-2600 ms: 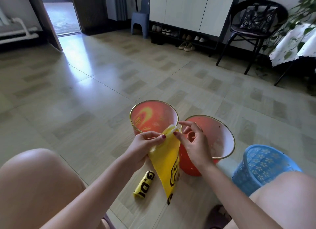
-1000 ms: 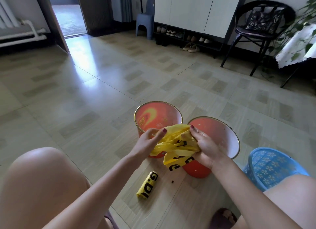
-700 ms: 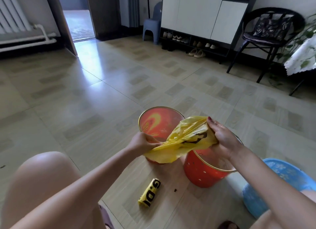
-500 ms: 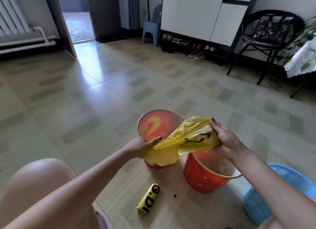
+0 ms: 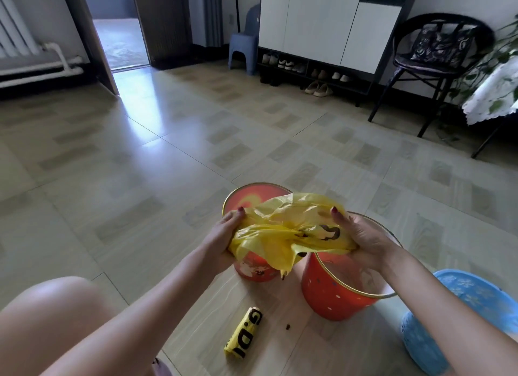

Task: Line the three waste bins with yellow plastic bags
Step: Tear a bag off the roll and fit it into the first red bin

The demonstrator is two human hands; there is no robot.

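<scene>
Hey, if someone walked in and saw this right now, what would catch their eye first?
Most likely the crumpled yellow bag, gripped by the left hand and the right hand above two orange bins on the tiled floor. Next, the yellow roll of bags lying on the floor just in front of them, and the blue bin at the lower right edge.

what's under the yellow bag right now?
Both hands, left hand and right hand, hold the yellow bag above two red bins. It covers the near rim of the left one and part of the right one's opening; the covered parts cannot be seen.
</scene>
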